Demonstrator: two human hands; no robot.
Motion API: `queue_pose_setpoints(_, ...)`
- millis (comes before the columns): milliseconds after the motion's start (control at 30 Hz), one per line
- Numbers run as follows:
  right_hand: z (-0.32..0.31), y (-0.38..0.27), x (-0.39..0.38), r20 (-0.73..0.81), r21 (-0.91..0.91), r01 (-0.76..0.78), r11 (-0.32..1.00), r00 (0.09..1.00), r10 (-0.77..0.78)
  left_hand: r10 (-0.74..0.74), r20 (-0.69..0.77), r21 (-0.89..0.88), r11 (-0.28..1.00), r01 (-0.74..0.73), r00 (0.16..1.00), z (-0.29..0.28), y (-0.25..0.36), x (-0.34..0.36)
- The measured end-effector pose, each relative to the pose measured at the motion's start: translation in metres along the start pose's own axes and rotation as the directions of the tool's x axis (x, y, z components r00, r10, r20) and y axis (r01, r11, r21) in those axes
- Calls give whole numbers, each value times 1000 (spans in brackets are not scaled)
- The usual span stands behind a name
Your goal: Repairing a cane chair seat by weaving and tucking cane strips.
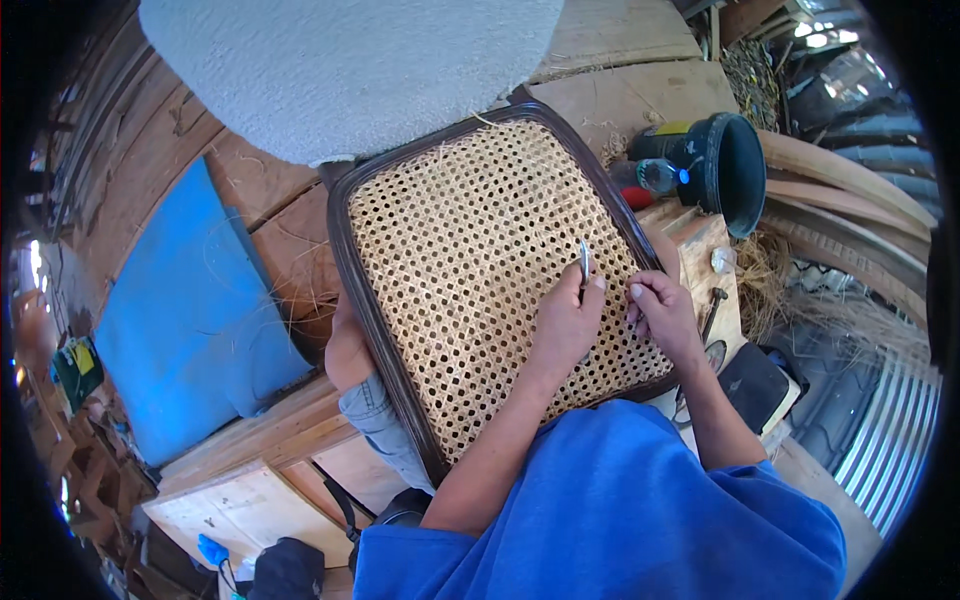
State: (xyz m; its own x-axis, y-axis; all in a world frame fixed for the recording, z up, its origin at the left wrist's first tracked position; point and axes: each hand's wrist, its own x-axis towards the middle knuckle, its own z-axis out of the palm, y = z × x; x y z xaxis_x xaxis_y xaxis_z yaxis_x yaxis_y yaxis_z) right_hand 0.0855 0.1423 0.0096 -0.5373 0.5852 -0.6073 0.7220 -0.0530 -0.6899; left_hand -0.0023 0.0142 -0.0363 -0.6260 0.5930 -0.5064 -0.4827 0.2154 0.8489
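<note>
a metal tool (584, 262) is clasped in the left hand (568, 318); woven cane (460, 250) may be torn by a slip. whether anything is pinched by the curled right hand (664, 312) cannot be told.

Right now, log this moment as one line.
left hand: holds metal tool | right hand: fingers curled, contents unclear | woven panel: across legs, below both hands | dark frame: around panel

We look from one head-worn fisheye, left of the pair, pointing steeply down past the blue shirt (610, 495) onto the hands (567, 322) and cane panel (470, 250), close range, edges bending toward the rim
</note>
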Motion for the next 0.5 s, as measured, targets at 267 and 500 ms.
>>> queue_pose_setpoints(267, -67, 4, -16, -192, 440, 192, 877, 974, -117, 32, -1, -34, 999, -32, 999, 2, -10, -3)
queue_pose_setpoints(500, -120, 189, -22, -348, -565, -121, 816, 932, -102, 121, -19, -52, 991, -122, 992, 8, -15, -9)
